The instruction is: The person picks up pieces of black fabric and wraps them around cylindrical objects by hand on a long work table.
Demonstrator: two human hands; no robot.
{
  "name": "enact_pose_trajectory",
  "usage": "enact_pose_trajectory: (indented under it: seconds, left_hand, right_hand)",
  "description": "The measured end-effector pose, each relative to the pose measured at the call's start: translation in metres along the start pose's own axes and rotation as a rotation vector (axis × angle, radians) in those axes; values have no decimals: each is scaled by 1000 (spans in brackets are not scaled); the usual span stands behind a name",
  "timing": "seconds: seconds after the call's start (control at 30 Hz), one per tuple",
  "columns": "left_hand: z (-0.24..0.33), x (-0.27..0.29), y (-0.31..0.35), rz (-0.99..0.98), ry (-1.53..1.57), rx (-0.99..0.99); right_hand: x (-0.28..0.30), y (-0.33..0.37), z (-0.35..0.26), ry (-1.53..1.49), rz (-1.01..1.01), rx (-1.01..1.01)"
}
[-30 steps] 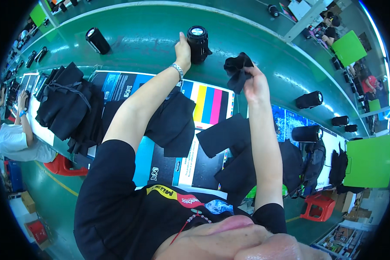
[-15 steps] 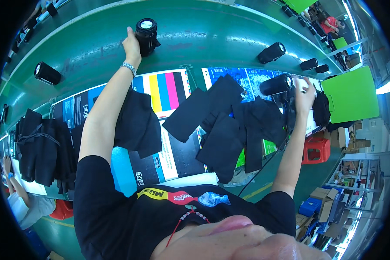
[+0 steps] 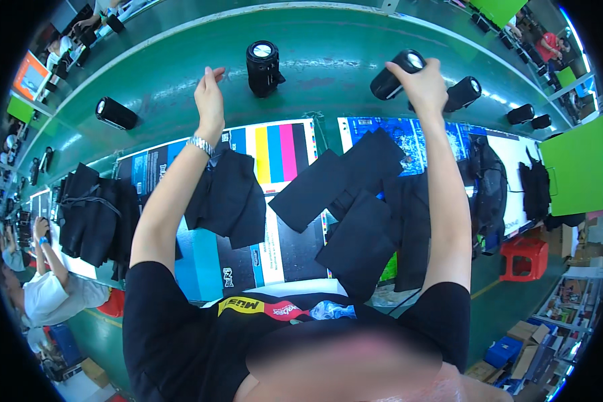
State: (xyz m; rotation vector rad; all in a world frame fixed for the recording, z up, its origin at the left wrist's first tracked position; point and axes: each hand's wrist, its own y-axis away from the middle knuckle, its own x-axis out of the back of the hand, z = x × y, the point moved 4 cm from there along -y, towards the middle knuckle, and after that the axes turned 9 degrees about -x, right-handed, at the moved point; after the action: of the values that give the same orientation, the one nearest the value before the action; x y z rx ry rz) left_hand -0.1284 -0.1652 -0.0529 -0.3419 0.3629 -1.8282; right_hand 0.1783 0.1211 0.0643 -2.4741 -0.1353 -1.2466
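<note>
We log a handling step: right hand [image 3: 425, 90] grasps a black cylinder [image 3: 384, 86], probably a speaker; left hand [image 3: 209, 106] empty, fingers loosely extended. Next move, we judge, calls for steady grip.

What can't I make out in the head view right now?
All in the head view:
Part of the held cylinder: behind the right hand.
Part of the next cylinder: behind the same hand.
Some black cloth: behind the right forearm.
Details of the rightmost cylinder: too small.
</note>
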Motion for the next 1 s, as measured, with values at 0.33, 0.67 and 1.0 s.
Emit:
enact_pose_trajectory:
  seconds: [0.33,0.67,1.0]
  left_hand:
    - [103,-70,82,-387,191,-49]
    - [175,-192,157,-919,435,-33]
    - [190,-200,146,-835,642,13]
  right_hand:
    - [-29,-15,30,-185,24,-24]
    - [33,71,27,-1651,-633,-310]
    - [44,87,70,-1505,-648,-269]
